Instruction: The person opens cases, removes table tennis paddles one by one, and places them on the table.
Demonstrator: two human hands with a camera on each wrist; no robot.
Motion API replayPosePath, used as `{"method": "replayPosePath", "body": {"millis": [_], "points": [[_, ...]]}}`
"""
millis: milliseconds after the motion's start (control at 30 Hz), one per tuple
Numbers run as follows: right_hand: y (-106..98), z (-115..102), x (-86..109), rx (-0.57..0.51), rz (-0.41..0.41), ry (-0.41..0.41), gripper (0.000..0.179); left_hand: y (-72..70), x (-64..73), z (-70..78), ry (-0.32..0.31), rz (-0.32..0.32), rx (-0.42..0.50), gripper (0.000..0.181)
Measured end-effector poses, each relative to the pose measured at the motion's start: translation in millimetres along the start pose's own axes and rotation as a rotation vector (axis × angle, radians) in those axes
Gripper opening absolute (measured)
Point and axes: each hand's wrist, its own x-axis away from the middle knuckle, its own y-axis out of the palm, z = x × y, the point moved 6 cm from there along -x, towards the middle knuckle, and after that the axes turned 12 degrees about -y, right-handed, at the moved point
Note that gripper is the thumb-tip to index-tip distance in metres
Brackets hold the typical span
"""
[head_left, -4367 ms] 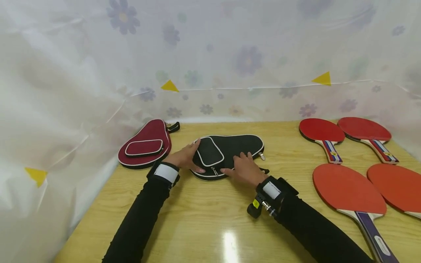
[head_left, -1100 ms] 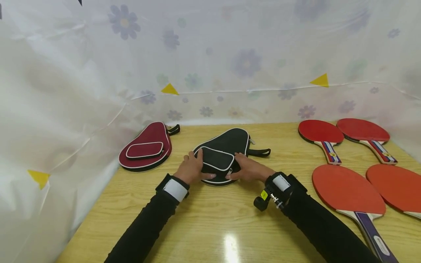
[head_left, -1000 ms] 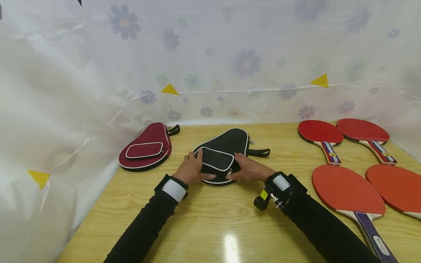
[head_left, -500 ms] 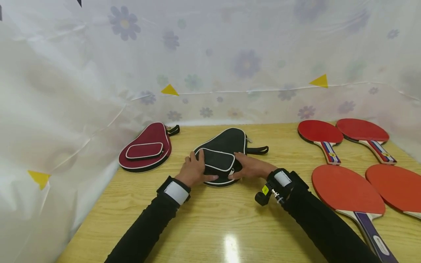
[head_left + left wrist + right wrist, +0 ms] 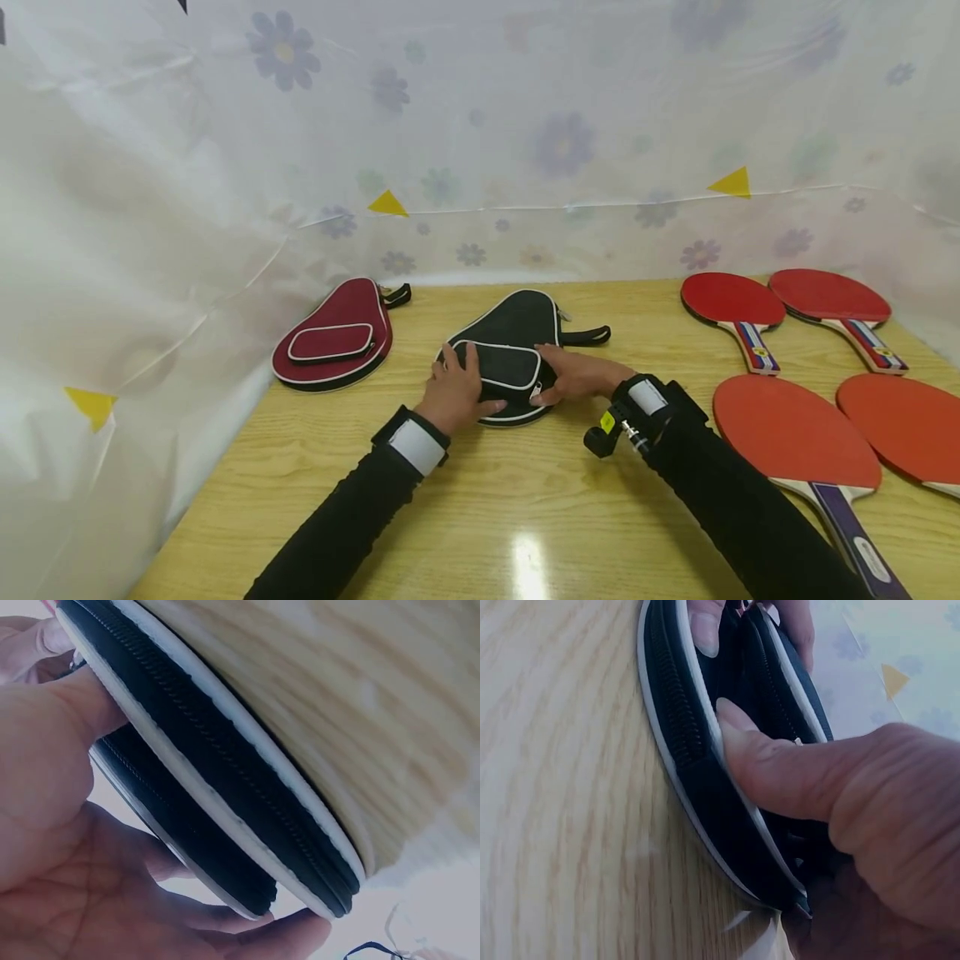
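A black table tennis bat case [image 5: 517, 321] with white piping lies flat on the table, its pocket [image 5: 510, 367] facing up and a wrist strap [image 5: 588, 337] sticking out to the right. My left hand [image 5: 453, 390] holds its left side, thumb on the near part below the pocket and fingers at the left edge. On the right side my right hand [image 5: 585, 375] grips the case, thumb beside the pocket's zip pull [image 5: 536, 390]. The right wrist view shows that thumb [image 5: 780, 769] pressed on the piping; its other fingers are mostly hidden. The case's zip [image 5: 202, 735] is closed along the near rim.
A maroon bat case [image 5: 333, 333] lies to the left. On the right are several red table tennis bats, among them a near one with a purple handle [image 5: 795, 429] and a back one [image 5: 731, 298]. A flowered white curtain [image 5: 480, 125] stands behind the wooden table [image 5: 465, 517].
Since the earliest frame the black case has been turned, its narrow end swinging from the right to the back. Lately it has shifted and turned slightly, with both hands moving a little right.
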Motion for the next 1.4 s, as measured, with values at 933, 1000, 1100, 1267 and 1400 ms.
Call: {"method": "replayPosePath", "body": {"millis": [933, 1000, 1100, 1267, 1400], "points": [[-9.5, 7.0, 2.9, 0.066, 0.004, 0.060, 0.092, 4.1, 10.9, 25.7, -0.151, 0.065, -0.031, 0.101], [-9.8, 7.5, 2.4, 0.075, 0.003, 0.061, 0.091, 5.1, 10.4, 25.7, -0.153, 0.066, -0.035, 0.101], [-10.0, 8.3, 2.1, 0.076, 0.000, 0.069, 0.090, 6.8, 9.8, 25.5, -0.161, 0.058, -0.037, 0.102], [-10.2, 9.0, 2.4, 0.076, -0.007, 0.077, 0.090, 7.4, 10.1, 27.1, -0.175, 0.041, -0.029, 0.102], [-10.1, 9.4, 2.4, 0.073, -0.009, 0.082, 0.090, 8.0, 9.9, 28.6, -0.188, 0.039, -0.036, 0.102]]}}
